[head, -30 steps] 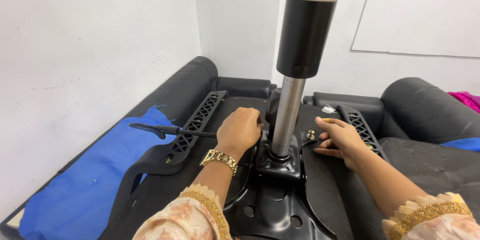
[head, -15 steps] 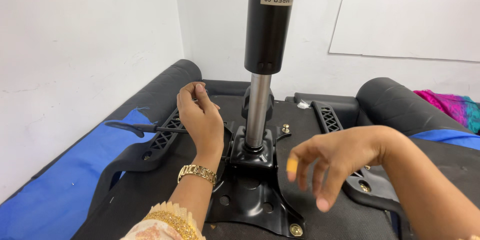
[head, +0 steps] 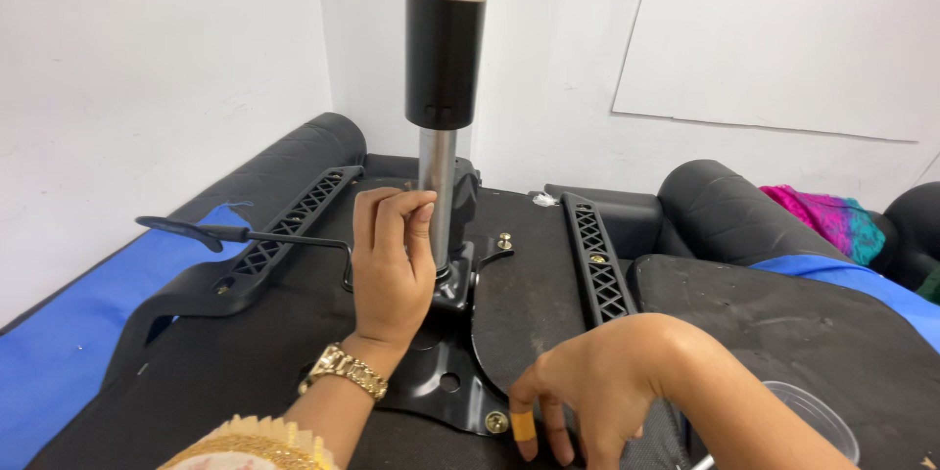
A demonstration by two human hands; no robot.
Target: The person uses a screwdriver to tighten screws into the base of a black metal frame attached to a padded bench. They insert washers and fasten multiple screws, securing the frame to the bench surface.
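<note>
Head view: gas cylinder [head: 446, 88] stands upright, left hand [head: 392, 269] beside it.

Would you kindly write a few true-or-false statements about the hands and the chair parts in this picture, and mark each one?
1. The left hand is up beside the silver piston rod of the gas lift cylinder. True.
2. The right hand grips the black lever. False: it rests low on the upturned seat, near a brass bolt of the black mounting plate.
3. The left wrist wears a gold watch. True.
4. The cylinder lies flat on the seat. False: it stands upright.
5. A pink cloth lies at the far right. True.
</note>
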